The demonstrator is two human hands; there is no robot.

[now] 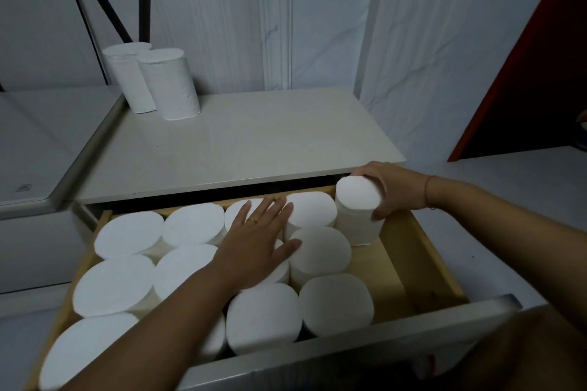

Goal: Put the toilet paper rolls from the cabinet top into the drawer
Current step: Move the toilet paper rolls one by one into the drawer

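The toilet paper rolls (127, 233) packed in the drawer (422, 263) are plain white, like the two spare rolls (171, 86) and the held roll (357, 200) in the right hand (390, 194). The drawer is light honey wood inside, and its drawer front (349, 355) is pale grey. The cabinet top (254, 143) is cream. The wall (317, 25) is white with thin grey veins. The rods (104, 0) are black and the side panel (540, 73) is dark red. The left hand (254, 241) wears a gold ring (252, 220). The wrist thread (426, 189) looks reddish, perhaps.

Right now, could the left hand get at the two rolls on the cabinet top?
Probably yes, with a stretch. The left hand lies flat on the drawer's rolls, holding nothing, and the cabinet top between it and the two rolls is bare.
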